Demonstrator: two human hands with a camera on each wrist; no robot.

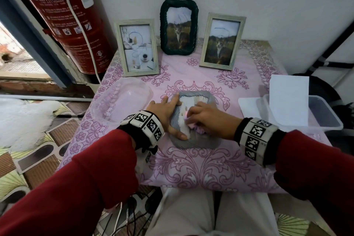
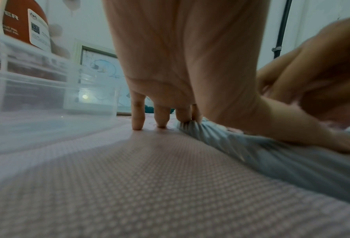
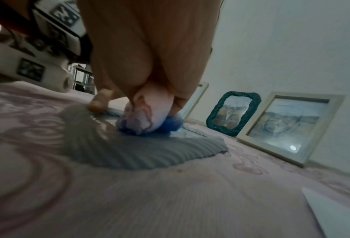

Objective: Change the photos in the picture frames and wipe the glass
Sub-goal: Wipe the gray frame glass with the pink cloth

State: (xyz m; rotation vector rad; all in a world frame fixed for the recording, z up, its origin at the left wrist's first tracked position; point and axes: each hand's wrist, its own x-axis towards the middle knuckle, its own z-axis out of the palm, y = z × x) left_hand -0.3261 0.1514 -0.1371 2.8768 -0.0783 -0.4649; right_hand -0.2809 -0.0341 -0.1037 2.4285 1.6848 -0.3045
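Near the surface's (image 1: 191,168) left edge a clear lid (image 1: 122,99) is lying, the left hand (image 1: 166,113) is pressing spread fingers on the grey frame (image 1: 197,140) lying flat at the surface's middle, the right hand (image 1: 206,119) is gripping a bunched cloth (image 3: 147,116) on its glass, and 3 frames are standing along the back edge.

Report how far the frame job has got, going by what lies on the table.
Looks done: three frames stand against the wall, the dark green frame in the middle. In hand: the left hand steadies the grey frame, which lies flat, while the right hand rubs a cloth on its glass. Left: standing it up.
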